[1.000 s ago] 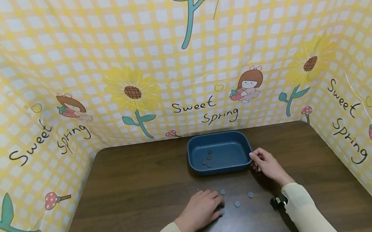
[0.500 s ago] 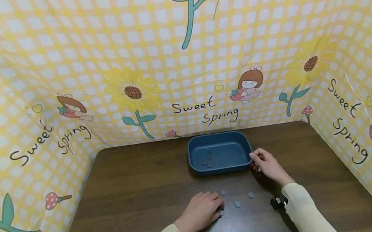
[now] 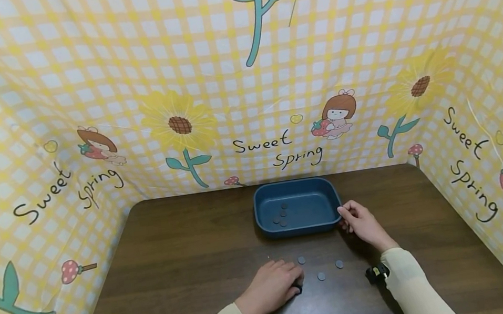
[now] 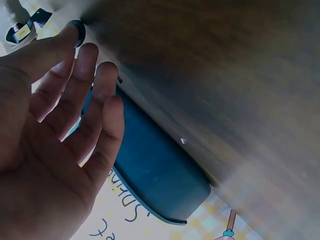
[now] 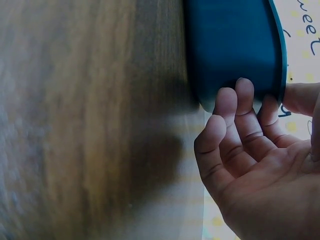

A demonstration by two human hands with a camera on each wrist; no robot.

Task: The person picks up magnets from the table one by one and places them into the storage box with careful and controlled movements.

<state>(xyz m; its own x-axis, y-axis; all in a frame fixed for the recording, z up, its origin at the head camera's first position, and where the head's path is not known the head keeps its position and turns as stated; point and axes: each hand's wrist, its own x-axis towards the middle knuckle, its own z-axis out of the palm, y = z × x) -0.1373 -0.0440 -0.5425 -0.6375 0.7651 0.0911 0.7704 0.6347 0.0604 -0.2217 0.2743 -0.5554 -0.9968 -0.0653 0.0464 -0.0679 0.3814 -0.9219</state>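
In the left wrist view a small round coin (image 4: 77,33) stands tilted at the tip of the left thumb, and the left hand (image 3: 272,288) pinches it low over the table. The index fingertip is partly hidden behind the thumb. At the right end of a blue rectangular tray (image 3: 308,226), the right hand (image 3: 363,224) grips the rim, thumb on top and fingers under the outer wall (image 5: 235,45). Several grey coins (image 3: 283,223) lie inside the tray, toward its left. Three more lie on the table: one coin (image 3: 301,260) near the left fingers, another coin (image 3: 321,276), and a third coin (image 3: 339,263).
The brown wooden table (image 3: 173,252) carries the tray at its back edge. A yellow checked cloth (image 3: 198,42) with printed flowers and lettering hangs round the back and sides. A black wrist device (image 3: 376,272) sits under the right cuff.
The coin at the left thumb has tipped from a pale flat face to a dark, raised edge. The right hand and the tray have not moved.
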